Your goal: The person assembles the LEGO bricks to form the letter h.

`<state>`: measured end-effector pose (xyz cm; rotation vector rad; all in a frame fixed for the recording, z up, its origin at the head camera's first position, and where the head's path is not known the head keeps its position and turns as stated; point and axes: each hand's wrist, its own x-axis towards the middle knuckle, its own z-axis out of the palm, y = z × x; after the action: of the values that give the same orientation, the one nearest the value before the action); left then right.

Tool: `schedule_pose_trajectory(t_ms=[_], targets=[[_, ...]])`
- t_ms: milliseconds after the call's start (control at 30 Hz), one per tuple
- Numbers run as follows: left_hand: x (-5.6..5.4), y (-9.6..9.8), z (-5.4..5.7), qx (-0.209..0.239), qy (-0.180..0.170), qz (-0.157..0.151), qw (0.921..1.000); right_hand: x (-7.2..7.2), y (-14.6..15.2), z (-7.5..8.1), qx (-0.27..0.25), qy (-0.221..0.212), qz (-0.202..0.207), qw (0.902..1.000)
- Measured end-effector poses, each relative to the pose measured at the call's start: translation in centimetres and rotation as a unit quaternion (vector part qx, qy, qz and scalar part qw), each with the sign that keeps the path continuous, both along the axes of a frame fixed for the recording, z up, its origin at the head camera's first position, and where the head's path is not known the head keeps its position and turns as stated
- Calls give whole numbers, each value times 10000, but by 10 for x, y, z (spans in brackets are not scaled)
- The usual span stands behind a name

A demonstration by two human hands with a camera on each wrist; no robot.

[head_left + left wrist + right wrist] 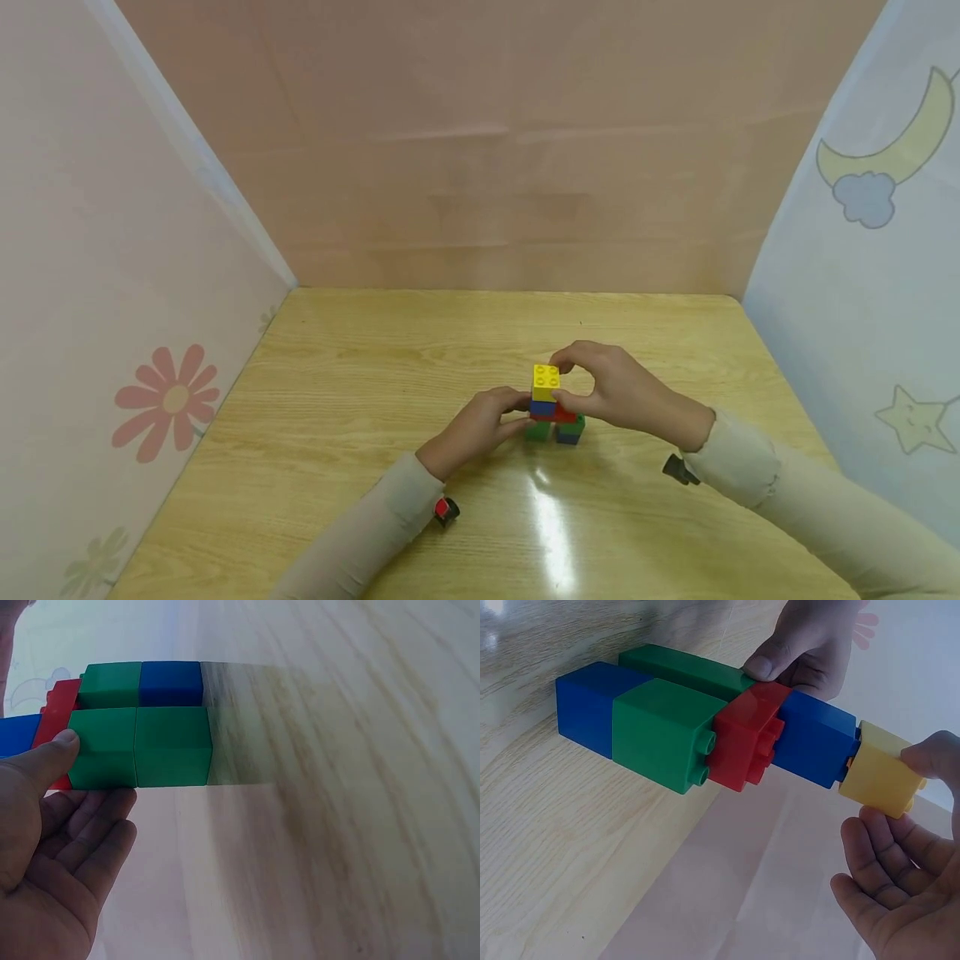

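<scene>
A small block figure stands on the table: two legs, one of stacked green bricks, the other a green brick over a blue brick. A red brick bridges the legs, and an upper blue brick rises from one end of it. Topmost is a yellow brick, pinched between thumb and fingers of my right hand. Studs show in a narrow gap between yellow and blue in the right wrist view. My left hand grips the figure around the red brick, its thumb reaching onto the green.
The wooden table surrounds the figure. A pinkish-brown back wall and patterned side panels enclose it. Dark wrist devices show beneath the left cuff and right cuff.
</scene>
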<state>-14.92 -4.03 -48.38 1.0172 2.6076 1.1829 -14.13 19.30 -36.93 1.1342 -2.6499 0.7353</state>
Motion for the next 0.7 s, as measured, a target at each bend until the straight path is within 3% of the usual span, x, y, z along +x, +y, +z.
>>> schedule_pose_trajectory(t_ms=[700], targets=[[0, 0, 0, 44, -79, -30, 10000, 1, 1, -2, -70, 57, -54, 9999]])
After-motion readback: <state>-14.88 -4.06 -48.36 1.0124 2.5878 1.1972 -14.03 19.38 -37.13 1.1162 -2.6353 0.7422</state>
